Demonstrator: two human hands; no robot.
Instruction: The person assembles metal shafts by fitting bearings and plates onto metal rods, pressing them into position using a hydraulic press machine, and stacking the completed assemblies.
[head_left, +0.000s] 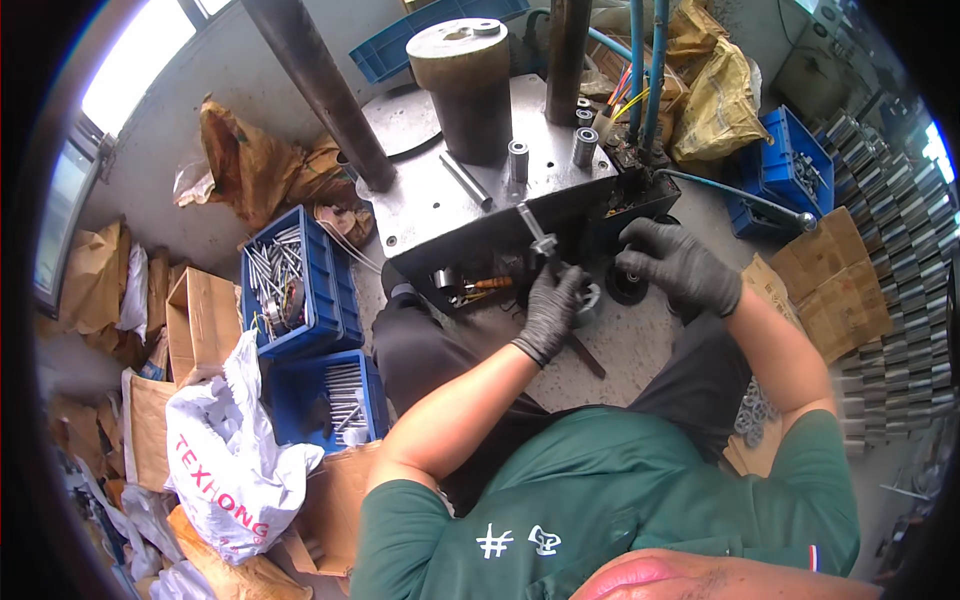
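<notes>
My left hand (552,312), in a dark grey knit glove, is closed around the lower end of a metal shaft (538,232) with a collar. The shaft tilts up toward the front edge of the steel press table (420,215). Beside that hand is a grey metal ring (588,303), partly hidden; whether the hand touches it I cannot tell. My right hand (682,268), gloved alike, hovers farther right with its fingers loosely bent and nothing visible in them. Just below its fingertips lies a dark round part (627,286).
On the press table stand a thick steel cylinder (460,100), a loose rod (466,180) and small bearing-like cylinders (518,162). Upright columns (325,95) flank it. Blue crates (340,290) of shafts sit left, beside a white sack (235,460). Metal parts (895,300) are stacked right.
</notes>
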